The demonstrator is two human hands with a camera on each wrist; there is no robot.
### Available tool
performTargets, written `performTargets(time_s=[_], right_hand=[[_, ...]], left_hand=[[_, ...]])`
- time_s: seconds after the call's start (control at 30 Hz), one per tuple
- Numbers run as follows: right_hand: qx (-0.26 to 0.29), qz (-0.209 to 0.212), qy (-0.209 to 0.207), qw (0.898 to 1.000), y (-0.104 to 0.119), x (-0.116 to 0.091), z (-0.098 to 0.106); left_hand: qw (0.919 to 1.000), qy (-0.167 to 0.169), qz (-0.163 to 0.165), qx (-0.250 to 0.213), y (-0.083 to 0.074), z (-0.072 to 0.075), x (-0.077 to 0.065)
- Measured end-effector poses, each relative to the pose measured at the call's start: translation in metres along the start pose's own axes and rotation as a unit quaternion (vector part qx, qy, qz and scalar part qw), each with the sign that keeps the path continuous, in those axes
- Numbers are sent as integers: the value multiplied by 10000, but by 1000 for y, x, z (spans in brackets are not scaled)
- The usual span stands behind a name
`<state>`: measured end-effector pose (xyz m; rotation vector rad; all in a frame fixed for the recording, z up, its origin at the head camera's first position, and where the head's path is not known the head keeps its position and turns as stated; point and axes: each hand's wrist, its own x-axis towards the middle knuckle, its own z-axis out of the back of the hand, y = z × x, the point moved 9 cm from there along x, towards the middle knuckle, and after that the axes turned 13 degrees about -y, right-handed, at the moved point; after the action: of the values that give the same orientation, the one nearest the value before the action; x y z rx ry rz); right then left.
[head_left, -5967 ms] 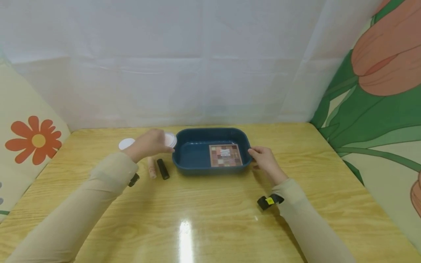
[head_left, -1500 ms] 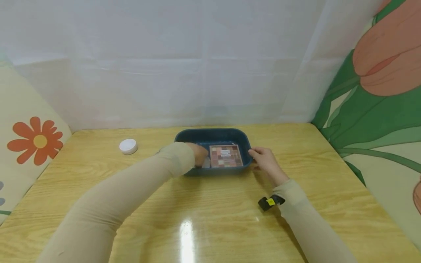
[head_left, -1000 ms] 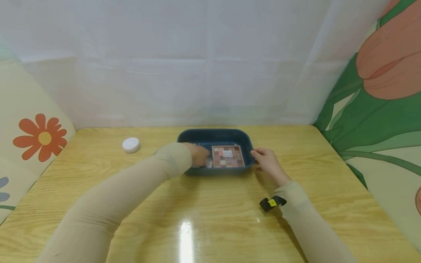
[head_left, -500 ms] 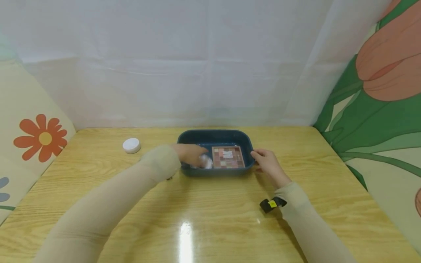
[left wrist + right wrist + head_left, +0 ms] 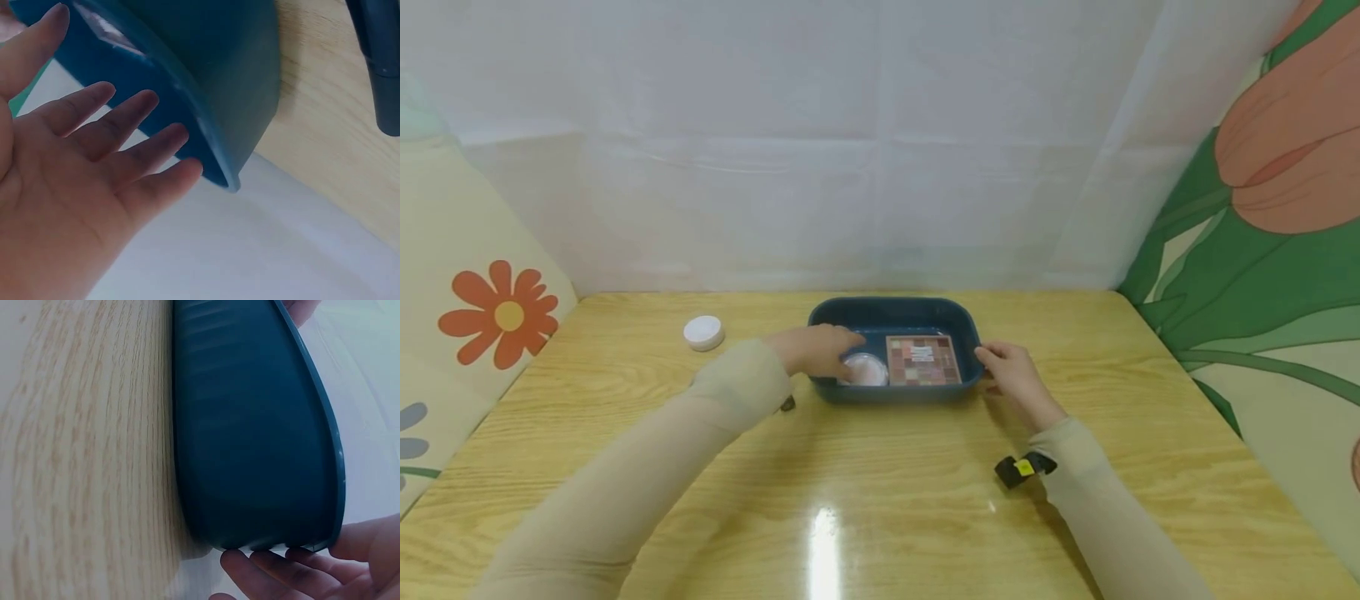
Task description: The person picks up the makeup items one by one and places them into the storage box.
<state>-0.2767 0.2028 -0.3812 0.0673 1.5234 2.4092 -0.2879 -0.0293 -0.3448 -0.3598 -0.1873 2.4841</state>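
Observation:
My left hand [image 5: 816, 350] hovers over the left end of a blue plastic bin [image 5: 895, 394]. In the left wrist view its fingers [image 5: 134, 115] are spread apart and hold nothing. Just under those fingertips, a round powder case [image 5: 867, 370] with a clear lid lies on the bin's floor. Beside it on the right lies a square eyeshadow palette [image 5: 922, 361] with a chequered cover. My right hand [image 5: 1015, 379] grips the bin's right end. The right wrist view has the thumb [image 5: 353, 544] at the rim and the fingertips against the outer wall.
A white round container [image 5: 703, 332] stands on the wooden table [image 5: 925, 500], left of the bin. A black tube [image 5: 384, 75] lies on the table in the left wrist view. A white cloth [image 5: 737, 167] hangs behind the table.
My left hand has carried the powder case from the table into the bin and let go of it, then drawn back slightly left. My right hand has kept its grip.

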Motion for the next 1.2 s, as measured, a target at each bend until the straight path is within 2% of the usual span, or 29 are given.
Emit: performTargets(time_s=[0.4, 0.73, 0.97, 1.2], right_hand=[[-57, 92, -3, 9999, -2, 1, 1], [-49, 116, 18, 9999, -1, 1, 1], [-45, 134, 32, 9999, 0, 0, 1], [-49, 134, 6, 9999, 1, 0, 1]], left_hand=[[9983, -554, -62, -156, 1, 13, -18], [9937, -1077, -120, -283, 9, 21, -32], [9919, -1183, 135, -446, 19, 24, -44], [9895, -1401, 45, -364, 23, 28, -51]])
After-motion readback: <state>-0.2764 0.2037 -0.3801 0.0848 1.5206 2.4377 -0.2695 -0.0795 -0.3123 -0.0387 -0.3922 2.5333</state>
